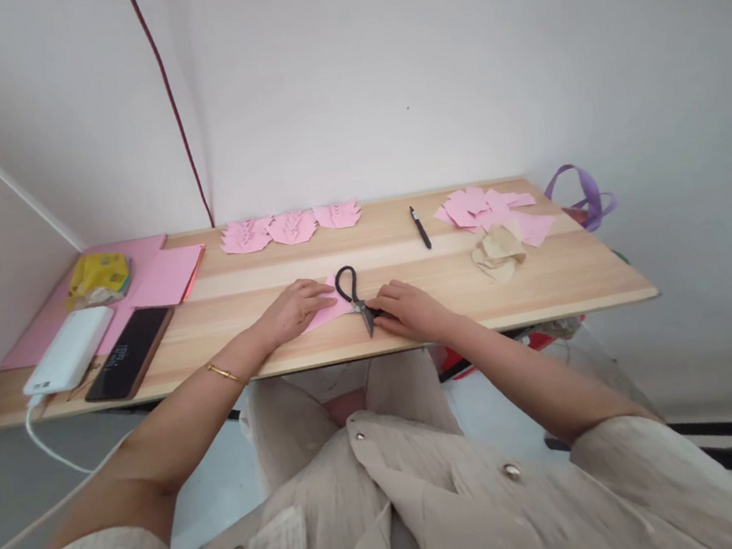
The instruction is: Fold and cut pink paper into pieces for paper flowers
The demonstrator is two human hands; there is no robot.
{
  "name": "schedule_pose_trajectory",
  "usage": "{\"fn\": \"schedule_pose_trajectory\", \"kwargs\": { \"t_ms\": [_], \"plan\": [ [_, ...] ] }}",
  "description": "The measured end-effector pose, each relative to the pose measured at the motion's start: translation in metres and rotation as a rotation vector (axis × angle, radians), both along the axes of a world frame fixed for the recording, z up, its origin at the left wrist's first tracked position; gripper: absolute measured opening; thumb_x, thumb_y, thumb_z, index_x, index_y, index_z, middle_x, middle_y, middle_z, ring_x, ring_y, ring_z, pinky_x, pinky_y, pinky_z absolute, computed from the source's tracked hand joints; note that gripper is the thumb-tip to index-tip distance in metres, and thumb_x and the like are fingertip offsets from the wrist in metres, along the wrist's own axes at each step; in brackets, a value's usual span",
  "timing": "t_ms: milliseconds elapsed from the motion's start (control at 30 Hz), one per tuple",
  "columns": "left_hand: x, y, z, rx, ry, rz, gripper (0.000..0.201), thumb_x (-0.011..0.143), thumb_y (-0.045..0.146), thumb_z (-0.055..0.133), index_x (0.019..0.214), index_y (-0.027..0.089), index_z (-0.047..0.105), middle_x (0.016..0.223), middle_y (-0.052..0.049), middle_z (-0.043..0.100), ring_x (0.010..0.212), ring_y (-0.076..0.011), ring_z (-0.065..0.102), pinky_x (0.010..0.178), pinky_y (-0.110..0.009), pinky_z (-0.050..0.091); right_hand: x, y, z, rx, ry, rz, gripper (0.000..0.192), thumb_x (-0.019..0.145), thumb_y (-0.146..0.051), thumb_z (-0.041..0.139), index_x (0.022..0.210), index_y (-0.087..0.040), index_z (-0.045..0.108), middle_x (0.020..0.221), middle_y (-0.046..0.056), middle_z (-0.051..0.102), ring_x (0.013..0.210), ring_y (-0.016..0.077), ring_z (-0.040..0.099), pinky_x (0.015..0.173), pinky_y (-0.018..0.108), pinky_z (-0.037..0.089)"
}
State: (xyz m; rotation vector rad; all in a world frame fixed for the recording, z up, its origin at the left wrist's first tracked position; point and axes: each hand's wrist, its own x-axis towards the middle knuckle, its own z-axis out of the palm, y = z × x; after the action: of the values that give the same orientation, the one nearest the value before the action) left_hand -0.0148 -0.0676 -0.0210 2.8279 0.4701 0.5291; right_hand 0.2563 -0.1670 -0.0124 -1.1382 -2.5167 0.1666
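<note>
My left hand point(295, 311) rests at the middle of the table's near side, its closed fingers on a small piece of pink paper point(329, 313) that partly shows around them. Just to the right lies a pair of black-handled scissors point(353, 290), its blades spread apart. One handle loop stands clear toward the wall, while the other is mostly covered by my right hand point(409, 312), whose fingers are closed around it. One blade points toward me, and the other reaches left to the paper's edge.
Folded pink paper pieces point(291, 227) line the table's point(377, 259) back edge. A black pen point(420, 228), pink scraps point(476, 207) and a crumpled beige piece point(499, 253) lie right. At left are pink sheets point(163, 275), a yellow packet point(98, 278), a white power bank point(69, 349) and a phone point(130, 354).
</note>
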Motion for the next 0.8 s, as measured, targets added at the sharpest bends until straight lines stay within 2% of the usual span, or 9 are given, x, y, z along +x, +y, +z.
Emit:
{"fn": "schedule_pose_trajectory", "kwargs": {
  "t_ms": [333, 800],
  "plan": [
    [-0.001, -0.001, -0.001, 0.018, 0.006, 0.049, 0.033, 0.091, 0.025, 0.037, 0.109, 0.024, 0.065, 0.124, -0.012, 0.058, 0.114, -0.0208, 0.051, 0.095, -0.042, 0.039, -0.008, -0.007, -0.004, 0.016, 0.028, 0.001, 0.031, 0.09, -0.031, 0.043, 0.112, -0.014, 0.056, 0.094, 0.012, 0.058, 0.088, 0.0223, 0.05, 0.082, 0.038, 0.042],
    [0.0, -0.003, 0.0, 0.018, -0.005, 0.059, 0.033, 0.09, 0.022, 0.038, 0.108, 0.024, 0.065, 0.122, -0.01, 0.059, 0.113, -0.0209, 0.051, 0.096, -0.041, 0.04, -0.021, -0.015, 0.005, -0.003, 0.012, -0.029, 0.028, 0.09, -0.03, 0.044, 0.11, -0.015, 0.057, 0.092, 0.013, 0.058, 0.087, 0.023, 0.049, 0.082, 0.039, 0.042]
  ]
}}
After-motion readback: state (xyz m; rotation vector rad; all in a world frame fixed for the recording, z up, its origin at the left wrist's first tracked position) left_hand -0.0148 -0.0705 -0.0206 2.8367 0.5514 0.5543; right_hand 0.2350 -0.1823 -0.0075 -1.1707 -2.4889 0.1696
